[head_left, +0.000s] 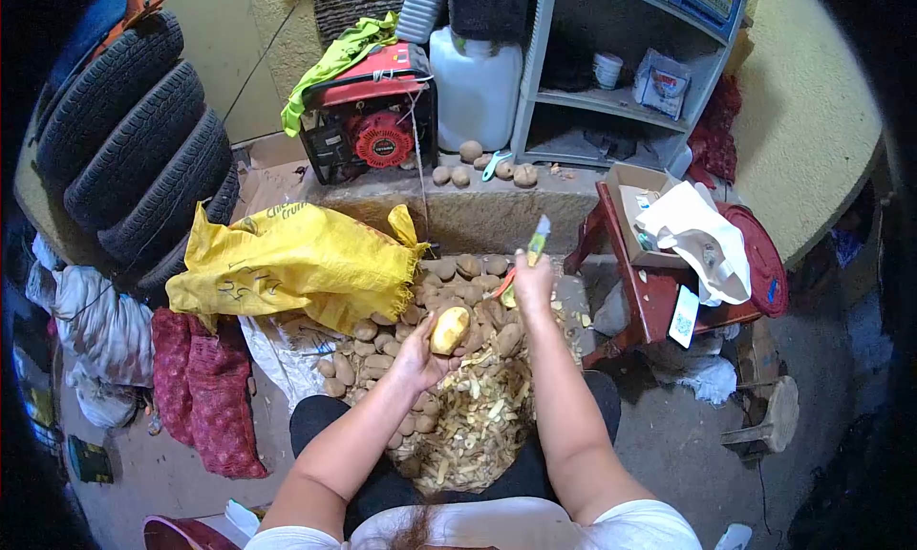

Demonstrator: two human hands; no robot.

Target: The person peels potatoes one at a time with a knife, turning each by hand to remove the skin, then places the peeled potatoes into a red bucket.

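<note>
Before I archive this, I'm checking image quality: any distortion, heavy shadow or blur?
Head view: wide-angle distortion, corners black; head view: shelf mostly shadowed in its lower compartment; head view: peeled potato in the left hand brightly lit, outline clear.

White short sleeves (646,526), dark trousers (315,419)

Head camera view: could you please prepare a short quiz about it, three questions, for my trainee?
1. Which hand holds the pale potato?
2. True or false: in the picture, the yellow sack lies to the left of the peelings.
3. What is draped over the red generator?
A) a tyre
B) a yellow-green cloth
C) a cardboard box

Key:
1. The left hand.
2. True.
3. B
</note>
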